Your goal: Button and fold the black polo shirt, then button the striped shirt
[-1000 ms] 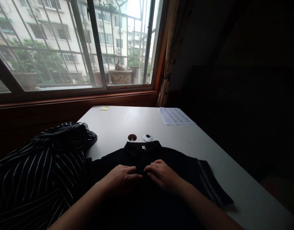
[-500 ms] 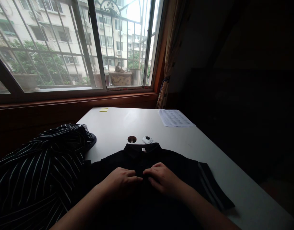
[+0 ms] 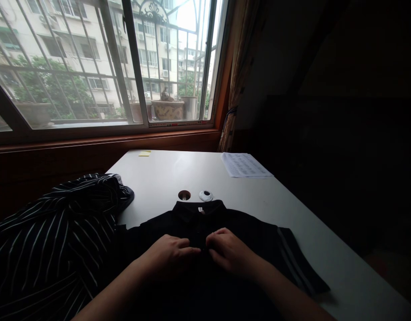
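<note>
A black short-sleeved collared shirt (image 3: 245, 223) lies spread on the white table, collar toward the window, with grey stripes on its right sleeve. At the front placket below the collar, my left hand (image 3: 173, 252) is closed, thumb and fingers pinching the dark cloth. Just beside it, my right hand (image 3: 230, 249) is closed too, its fingertips pinching the same part of the shirt. A small gap separates the two sets of fingertips. Whether a button sits between them is too dark to make out.
Striped black-and-white clothing (image 3: 54, 240) is heaped at the left. Behind the collar are a round hole in the white table (image 3: 165, 174) and its white cover (image 3: 205, 195). Printed papers (image 3: 247, 165) and a yellow sticky note (image 3: 144, 153) lie at the far edge.
My hands stay at the placket with small finger movements. My right hand's fingers have curled in more and shifted slightly right. The view has tilted up a little.
</note>
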### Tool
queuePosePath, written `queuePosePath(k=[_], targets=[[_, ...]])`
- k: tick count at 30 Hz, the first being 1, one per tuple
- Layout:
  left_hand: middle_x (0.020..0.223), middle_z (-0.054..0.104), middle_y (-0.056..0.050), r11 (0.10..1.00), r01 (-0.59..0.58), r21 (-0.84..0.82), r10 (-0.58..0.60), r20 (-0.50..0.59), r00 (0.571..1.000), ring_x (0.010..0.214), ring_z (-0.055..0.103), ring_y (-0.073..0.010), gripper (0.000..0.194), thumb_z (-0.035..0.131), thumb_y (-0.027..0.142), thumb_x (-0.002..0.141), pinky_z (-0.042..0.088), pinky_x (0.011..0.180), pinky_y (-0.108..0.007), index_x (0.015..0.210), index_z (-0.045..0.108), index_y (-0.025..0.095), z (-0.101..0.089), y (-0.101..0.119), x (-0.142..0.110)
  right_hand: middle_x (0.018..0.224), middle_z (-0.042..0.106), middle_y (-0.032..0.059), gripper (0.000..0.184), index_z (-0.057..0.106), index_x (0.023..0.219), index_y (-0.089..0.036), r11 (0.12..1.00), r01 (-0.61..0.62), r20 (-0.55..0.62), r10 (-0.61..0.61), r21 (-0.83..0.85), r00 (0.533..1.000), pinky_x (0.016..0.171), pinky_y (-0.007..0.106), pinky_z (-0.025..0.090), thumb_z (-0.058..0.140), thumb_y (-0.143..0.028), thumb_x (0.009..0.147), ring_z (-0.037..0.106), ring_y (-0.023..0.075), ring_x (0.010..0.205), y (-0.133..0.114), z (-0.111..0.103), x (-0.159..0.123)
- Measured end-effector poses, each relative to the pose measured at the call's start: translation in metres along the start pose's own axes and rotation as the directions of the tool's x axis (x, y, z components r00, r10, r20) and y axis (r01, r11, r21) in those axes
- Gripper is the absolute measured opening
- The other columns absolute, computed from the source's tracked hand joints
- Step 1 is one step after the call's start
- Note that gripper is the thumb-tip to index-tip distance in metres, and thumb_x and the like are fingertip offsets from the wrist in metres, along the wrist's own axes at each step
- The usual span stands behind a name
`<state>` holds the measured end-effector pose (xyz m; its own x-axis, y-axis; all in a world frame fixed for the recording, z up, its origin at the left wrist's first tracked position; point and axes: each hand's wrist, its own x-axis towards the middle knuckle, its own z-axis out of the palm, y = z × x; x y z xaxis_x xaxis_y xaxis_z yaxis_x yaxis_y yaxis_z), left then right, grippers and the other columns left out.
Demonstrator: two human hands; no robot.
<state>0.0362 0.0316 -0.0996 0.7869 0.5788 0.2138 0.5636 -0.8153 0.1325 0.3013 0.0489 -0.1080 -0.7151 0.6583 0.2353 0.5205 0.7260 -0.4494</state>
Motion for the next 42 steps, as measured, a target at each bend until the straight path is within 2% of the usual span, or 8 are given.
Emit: queuePosePath(k=[11, 15, 21, 28, 31, 35, 37, 42], targets=[[0.083, 0.065, 0.000, 1.000, 0.006, -0.019, -0.006, 0.024, 1.000, 0.062, 0.060, -0.0146, 0.035, 0.051, 0.023, 0.094, 0.043, 0.055, -0.025, 0.127, 0.058, 0.032, -0.002, 0.001, 0.001, 0.083, 0.067, -0.0002, 0.017, 0.052, 0.097, -0.021, 1.000, 0.019, -0.029, -0.019, 0.004, 0.999, 0.091, 0.038, 0.045, 0.056, -0.013, 0.083, 0.061, 0.0160, 0.072, 0.003, 0.001, -0.002], [0.085, 0.066, 0.000, 1.000, 0.013, -0.014, -0.012, 0.040, 0.999, 0.064, 0.062, -0.0155, 0.036, 0.050, 0.024, 0.094, 0.043, 0.056, -0.026, 0.128, 0.058, 0.032, -0.002, 0.001, 0.000, 0.085, 0.069, 0.0014, 0.017, 0.057, 0.097, -0.021, 1.000, 0.006, -0.047, -0.006, 0.021, 0.999, 0.090, 0.036, 0.047, 0.059, -0.013, 0.083, 0.065, 0.0187, 0.083, 0.002, 0.000, -0.001], [0.085, 0.066, -0.001, 1.000, 0.002, -0.017, -0.002, 0.032, 0.999, 0.064, 0.062, -0.0164, 0.037, 0.051, 0.024, 0.093, 0.044, 0.055, -0.026, 0.129, 0.058, 0.031, 0.000, -0.001, 0.000, 0.081, 0.070, 0.0010, 0.006, 0.062, 0.094, -0.021, 0.995, 0.095, -0.063, -0.095, 0.009, 0.994, 0.095, 0.039, 0.047, 0.058, -0.018, 0.090, 0.066, 0.0155, 0.072, 0.008, 0.004, -0.001], [0.083, 0.065, -0.002, 0.999, -0.010, -0.046, 0.009, -0.012, 1.000, 0.068, 0.064, -0.0152, 0.035, 0.052, 0.023, 0.093, 0.048, 0.062, -0.024, 0.126, 0.061, 0.029, 0.003, -0.002, -0.001, 0.079, 0.070, 0.0010, 0.004, 0.062, 0.089, -0.021, 0.991, 0.135, -0.097, -0.134, 0.003, 0.986, 0.093, 0.040, 0.049, 0.060, -0.018, 0.089, 0.066, 0.0158, 0.071, 0.013, 0.005, -0.003], [0.082, 0.064, -0.001, 0.999, -0.008, -0.033, 0.008, 0.001, 1.000, 0.064, 0.061, -0.0145, 0.036, 0.053, 0.022, 0.092, 0.046, 0.058, -0.024, 0.127, 0.060, 0.030, 0.001, -0.001, -0.001, 0.077, 0.070, 0.0005, 0.008, 0.064, 0.094, -0.021, 0.992, 0.124, -0.113, -0.121, 0.020, 0.986, 0.094, 0.040, 0.050, 0.062, -0.018, 0.088, 0.067, 0.0159, 0.070, 0.012, 0.004, -0.003], [0.081, 0.063, 0.000, 1.000, -0.003, -0.029, 0.003, -0.004, 1.000, 0.062, 0.060, -0.0136, 0.034, 0.053, 0.023, 0.093, 0.044, 0.055, -0.023, 0.126, 0.060, 0.030, 0.000, 0.000, -0.001, 0.087, 0.073, 0.0034, 0.032, 0.061, 0.120, -0.021, 0.995, 0.098, -0.092, -0.097, 0.015, 0.991, 0.093, 0.039, 0.050, 0.061, -0.018, 0.088, 0.069, 0.0180, 0.079, 0.010, 0.002, -0.002], [0.082, 0.063, -0.001, 1.000, -0.003, -0.031, 0.003, -0.012, 1.000, 0.062, 0.060, -0.0132, 0.033, 0.051, 0.024, 0.094, 0.043, 0.055, -0.023, 0.126, 0.060, 0.029, -0.001, 0.001, -0.001, 0.091, 0.074, 0.0046, 0.039, 0.059, 0.127, -0.021, 0.994, 0.105, -0.074, -0.105, -0.011, 0.992, 0.092, 0.039, 0.050, 0.060, -0.017, 0.089, 0.069, 0.0185, 0.081, 0.011, 0.003, -0.002], [0.082, 0.064, 0.000, 1.000, 0.005, -0.017, -0.005, 0.014, 1.000, 0.062, 0.059, -0.0137, 0.034, 0.052, 0.024, 0.094, 0.043, 0.055, -0.024, 0.127, 0.059, 0.030, -0.002, 0.001, -0.001, 0.091, 0.075, 0.0043, 0.025, 0.065, 0.113, -0.021, 0.990, 0.134, -0.085, -0.138, -0.047, 0.987, 0.093, 0.040, 0.049, 0.058, -0.016, 0.090, 0.069, 0.0187, 0.082, 0.014, 0.006, -0.002]])
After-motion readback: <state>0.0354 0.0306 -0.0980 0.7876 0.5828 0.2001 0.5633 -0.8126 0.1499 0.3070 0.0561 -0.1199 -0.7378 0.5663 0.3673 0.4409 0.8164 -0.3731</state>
